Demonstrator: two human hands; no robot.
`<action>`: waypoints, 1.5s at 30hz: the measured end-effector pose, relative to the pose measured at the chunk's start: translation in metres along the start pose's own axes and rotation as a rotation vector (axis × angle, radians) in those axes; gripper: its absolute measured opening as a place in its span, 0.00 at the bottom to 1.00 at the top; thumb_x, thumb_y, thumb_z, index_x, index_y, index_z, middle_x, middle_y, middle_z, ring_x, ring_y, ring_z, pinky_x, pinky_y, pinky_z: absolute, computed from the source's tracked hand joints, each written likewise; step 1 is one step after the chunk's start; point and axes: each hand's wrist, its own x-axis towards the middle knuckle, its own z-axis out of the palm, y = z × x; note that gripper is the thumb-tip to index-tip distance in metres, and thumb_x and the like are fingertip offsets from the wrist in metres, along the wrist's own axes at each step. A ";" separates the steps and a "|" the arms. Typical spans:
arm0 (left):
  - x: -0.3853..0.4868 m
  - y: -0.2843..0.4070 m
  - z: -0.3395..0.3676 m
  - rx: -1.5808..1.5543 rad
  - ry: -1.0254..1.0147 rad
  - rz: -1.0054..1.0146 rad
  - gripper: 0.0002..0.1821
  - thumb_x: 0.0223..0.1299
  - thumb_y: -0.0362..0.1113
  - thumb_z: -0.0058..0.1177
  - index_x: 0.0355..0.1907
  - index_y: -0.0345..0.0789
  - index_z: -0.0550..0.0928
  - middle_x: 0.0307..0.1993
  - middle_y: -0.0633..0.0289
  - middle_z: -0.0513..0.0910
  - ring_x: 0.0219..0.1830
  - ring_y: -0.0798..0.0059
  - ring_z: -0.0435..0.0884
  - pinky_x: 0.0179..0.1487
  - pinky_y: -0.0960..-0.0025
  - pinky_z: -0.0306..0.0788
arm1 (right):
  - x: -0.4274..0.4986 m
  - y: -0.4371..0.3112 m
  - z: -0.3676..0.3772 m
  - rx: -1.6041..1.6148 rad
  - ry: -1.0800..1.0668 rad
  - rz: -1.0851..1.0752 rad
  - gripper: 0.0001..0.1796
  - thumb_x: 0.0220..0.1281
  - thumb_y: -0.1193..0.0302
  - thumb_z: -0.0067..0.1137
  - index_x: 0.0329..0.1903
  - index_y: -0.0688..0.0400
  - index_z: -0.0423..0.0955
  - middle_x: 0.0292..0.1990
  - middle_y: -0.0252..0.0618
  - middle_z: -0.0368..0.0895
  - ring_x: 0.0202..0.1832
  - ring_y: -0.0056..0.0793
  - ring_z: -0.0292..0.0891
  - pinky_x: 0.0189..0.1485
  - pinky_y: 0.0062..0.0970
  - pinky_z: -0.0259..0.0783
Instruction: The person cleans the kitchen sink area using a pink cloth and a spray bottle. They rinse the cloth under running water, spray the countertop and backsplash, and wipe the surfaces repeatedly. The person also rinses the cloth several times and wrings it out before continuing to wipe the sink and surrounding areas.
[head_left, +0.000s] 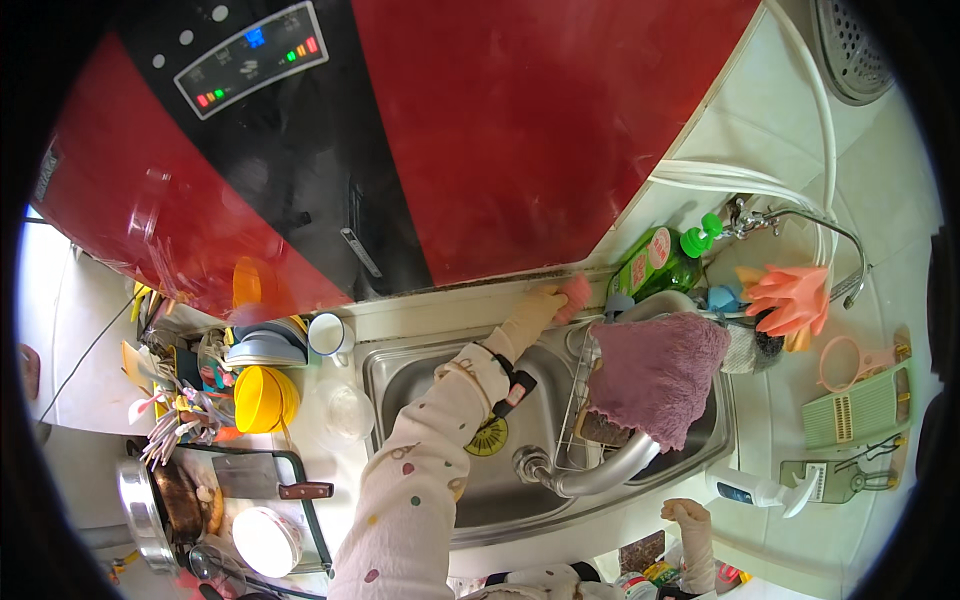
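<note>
My left hand (551, 298), in a thin pale glove, presses a pink cloth or sponge (574, 295) on the ledge behind the steel sink (491, 516), by the foot of the red and black panel. The left sleeve, white with coloured dots, crosses the left basin. My right hand (685, 516), gloved too, is held with curled fingers by the counter's front edge, with nothing visible in it. A mauve fluffy cloth (656, 375) hangs over the faucet (600, 480) and a wire rack (574, 405). Beside the left hand stands a green pump bottle (652, 262).
Left of the sink are a white mug (330, 337), a clear glass vessel (349, 411), yellow bowls (262, 399), a cleaver (247, 476) and a white bowl (264, 541). To the right are orange rubber gloves (787, 296), a white spray bottle (754, 487) and a green grater (859, 409).
</note>
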 end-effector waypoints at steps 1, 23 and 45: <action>-0.003 0.002 0.002 -0.314 -0.041 -0.091 0.12 0.56 0.34 0.44 0.41 0.32 0.72 0.40 0.54 0.75 0.41 0.63 0.75 0.49 0.64 0.69 | 0.001 0.000 0.001 -0.007 -0.010 -0.013 0.10 0.58 0.75 0.48 0.37 0.70 0.73 0.29 0.42 0.79 0.32 0.25 0.75 0.41 0.21 0.70; -0.029 0.027 -0.024 -1.578 -0.328 0.076 0.09 0.53 0.19 0.45 0.39 0.26 0.69 0.41 0.52 0.74 0.47 0.68 0.73 0.50 0.68 0.69 | -0.002 0.003 -0.010 -0.018 0.088 -0.018 0.10 0.58 0.74 0.47 0.35 0.67 0.75 0.28 0.40 0.79 0.30 0.24 0.75 0.37 0.21 0.71; -0.044 0.009 -0.051 -0.707 0.023 0.322 0.10 0.48 0.22 0.45 0.37 0.29 0.74 0.39 0.57 0.75 0.41 0.67 0.74 0.45 0.71 0.67 | 0.001 0.008 -0.012 0.070 0.081 -0.010 0.09 0.57 0.76 0.47 0.35 0.69 0.74 0.27 0.41 0.78 0.30 0.25 0.75 0.39 0.21 0.71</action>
